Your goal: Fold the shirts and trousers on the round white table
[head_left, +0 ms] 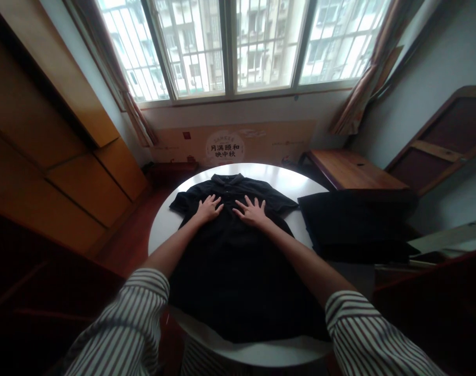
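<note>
Wooden cupboard (77, 172). Left hand (209, 210), spread, palm down on a black shirt (238, 277). Shirt: short-sleeved, laid out across a white table (296, 180). Right hand (254, 213), likewise spread, palm down on it. Dark cloth (335, 222), at the table's right edge.

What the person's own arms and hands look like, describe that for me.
Both arms wear loose white fabric sleeves with dark stripes, left and right. Stripes run lengthwise on the sleeves and around the cuffs, leaving the forearms bare. The ungloved left hand and ungloved right hand show no visible rings.
</note>
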Tool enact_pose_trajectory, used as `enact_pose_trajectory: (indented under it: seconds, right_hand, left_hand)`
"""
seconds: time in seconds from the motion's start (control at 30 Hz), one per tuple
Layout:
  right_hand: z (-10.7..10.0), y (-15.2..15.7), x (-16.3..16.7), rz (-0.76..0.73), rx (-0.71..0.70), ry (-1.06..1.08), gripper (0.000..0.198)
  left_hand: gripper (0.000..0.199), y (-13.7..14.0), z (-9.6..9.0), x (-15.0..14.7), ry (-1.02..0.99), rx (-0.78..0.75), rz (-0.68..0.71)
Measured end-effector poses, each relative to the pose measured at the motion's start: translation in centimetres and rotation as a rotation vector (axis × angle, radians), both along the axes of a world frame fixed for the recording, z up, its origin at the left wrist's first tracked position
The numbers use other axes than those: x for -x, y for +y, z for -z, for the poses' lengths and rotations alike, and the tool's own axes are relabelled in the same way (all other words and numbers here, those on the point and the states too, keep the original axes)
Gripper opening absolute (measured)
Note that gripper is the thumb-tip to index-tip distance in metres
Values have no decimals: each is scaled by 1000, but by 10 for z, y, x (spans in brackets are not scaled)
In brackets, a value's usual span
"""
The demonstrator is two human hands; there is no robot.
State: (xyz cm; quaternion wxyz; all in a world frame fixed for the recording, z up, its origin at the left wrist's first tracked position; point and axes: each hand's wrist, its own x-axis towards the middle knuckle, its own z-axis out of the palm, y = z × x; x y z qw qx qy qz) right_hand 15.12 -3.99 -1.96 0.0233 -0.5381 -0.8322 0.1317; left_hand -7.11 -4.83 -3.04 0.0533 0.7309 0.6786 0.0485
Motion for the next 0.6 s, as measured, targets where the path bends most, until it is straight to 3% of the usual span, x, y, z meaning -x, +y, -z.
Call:
enact_pose_trajectory:
  seconds: [0.37,0.6]
  right_hand:
    - [4,90,11,48,6,-65,71]
    - [10,101,11,49,-91,-5,67]
  left_hand:
    - [58,80,0,7,-24,1,-28]
    - [54,98,5,9,-35,-85,-22]
